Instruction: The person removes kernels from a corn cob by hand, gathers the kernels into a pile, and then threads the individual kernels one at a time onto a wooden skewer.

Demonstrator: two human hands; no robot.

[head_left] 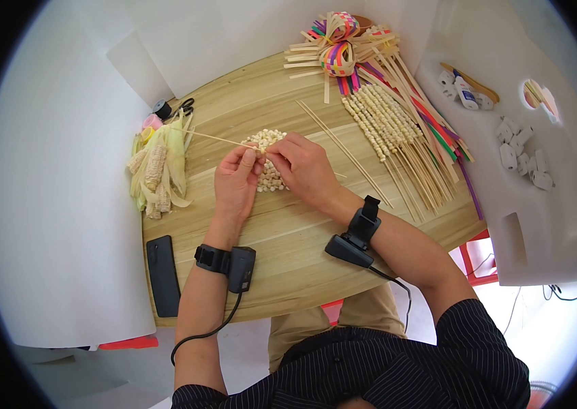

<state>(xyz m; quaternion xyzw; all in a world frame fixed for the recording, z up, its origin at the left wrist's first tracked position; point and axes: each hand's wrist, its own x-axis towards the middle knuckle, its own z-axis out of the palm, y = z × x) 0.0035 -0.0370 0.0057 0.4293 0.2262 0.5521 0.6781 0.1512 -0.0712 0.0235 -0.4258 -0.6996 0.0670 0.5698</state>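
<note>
A thin bamboo skewer (pixel 217 138) is pinched in my left hand (pixel 235 178), its long end pointing to the upper left. My right hand (pixel 304 169) is closed at the skewer's near end, thumb and finger pressed together. Whatever it pinches is too small to make out; a pale yellowish bit shows between the two hands. Below and behind my fingers lies a pile of pale corn kernels (pixel 271 182), partly covered by the hands. To the right, several skewers threaded with kernels (pixel 387 119) lie side by side, with bare skewers (pixel 343 150) nearer my right hand.
Stripped corn cobs and husks (pixel 156 170) lie at the left edge, near black scissors (pixel 185 107) and a thread spool (pixel 162 109). A black phone (pixel 162 275) rests front left. Woven coloured balls (pixel 337 58) and strips stand back right. White blocks (pixel 523 150) and a glue bottle (pixel 465 93) sit on the right ledge.
</note>
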